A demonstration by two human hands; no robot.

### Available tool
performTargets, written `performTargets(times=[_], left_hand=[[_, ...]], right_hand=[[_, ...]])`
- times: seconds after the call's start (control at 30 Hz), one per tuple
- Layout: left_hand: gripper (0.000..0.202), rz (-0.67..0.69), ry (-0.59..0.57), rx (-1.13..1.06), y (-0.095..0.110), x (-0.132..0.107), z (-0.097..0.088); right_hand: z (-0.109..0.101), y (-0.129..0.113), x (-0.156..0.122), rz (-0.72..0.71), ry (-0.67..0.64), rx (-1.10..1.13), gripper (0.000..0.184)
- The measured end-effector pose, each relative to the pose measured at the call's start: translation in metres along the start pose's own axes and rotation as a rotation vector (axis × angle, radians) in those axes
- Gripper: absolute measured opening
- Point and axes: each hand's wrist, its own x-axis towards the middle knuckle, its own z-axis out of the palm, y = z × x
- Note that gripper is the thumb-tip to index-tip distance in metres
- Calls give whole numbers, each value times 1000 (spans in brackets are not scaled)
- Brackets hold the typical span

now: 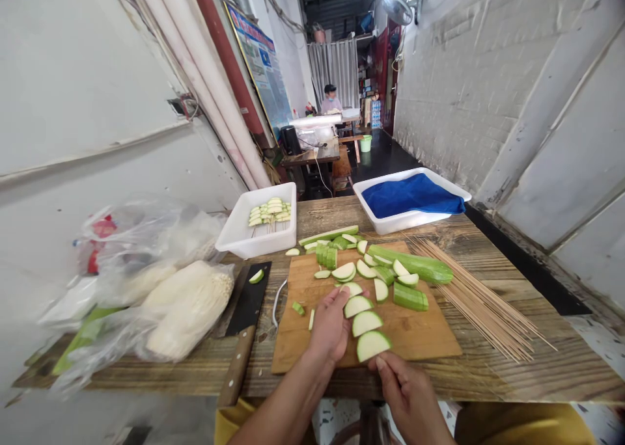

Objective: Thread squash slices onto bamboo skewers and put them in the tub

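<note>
Over the wooden cutting board (312, 354), several half-round zucchini slices (367, 323) line up in a row, apparently threaded on a skewer that is mostly hidden. My left hand (328, 324) is closed, its thumb and fingers pinching the zucchini slice (352, 289) at the far end. Just below the nearest slice, my right hand (401, 381) is closed in a pinch on the skewer's near end. Cut zucchini pieces (410, 296) and a long zucchini piece (415, 263) lie on the board's far half. Loose bamboo skewers (488, 308) are spread to its right.
Left of the board lies a cleaver (248, 302) with a slice on its blade. Plastic bags of pale food (185, 302) crowd the table's left. Behind stand a white tub (234, 227) of skewered slices and a white tray (405, 222) with blue cloth. A person (331, 101) sits far back.
</note>
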Motion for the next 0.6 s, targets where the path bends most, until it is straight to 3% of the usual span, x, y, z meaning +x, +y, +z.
performTargets(times=[0.2,0.43,0.6], left_hand=[[33,-13,-123,-86,7,-1,1],[27,32,-65,-105,7,-13,-11],[24,85,-18,-221,23,-17,-26]], right_hand=[[1,6,6,-14,5,20,39],[7,13,15,-43,19,47,40],[16,28,9,-123,64,-114,36]])
